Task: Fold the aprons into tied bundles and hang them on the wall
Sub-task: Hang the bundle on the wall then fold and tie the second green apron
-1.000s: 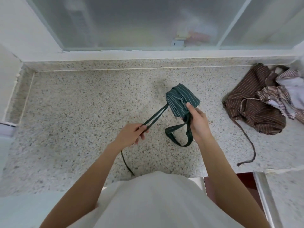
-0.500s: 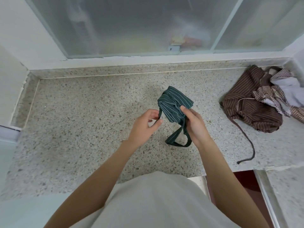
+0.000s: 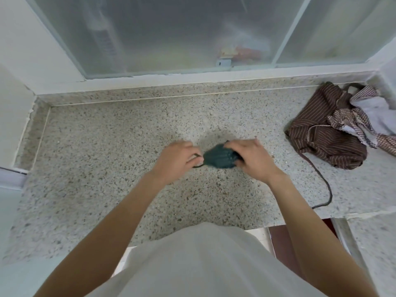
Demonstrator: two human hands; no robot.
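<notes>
Green striped apron bundle [image 3: 219,156] held over the speckled stone counter [image 3: 102,151] between both hands: left hand [image 3: 177,157] pinches a strap end, right hand [image 3: 251,156] curls around the bundle. Brown striped apron [image 3: 325,133] lies crumpled well apart, far right.

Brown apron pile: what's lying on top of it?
A crumpled checked and pale cloth lies over the right part of the brown striped apron. What it covers cannot be seen.
</notes>
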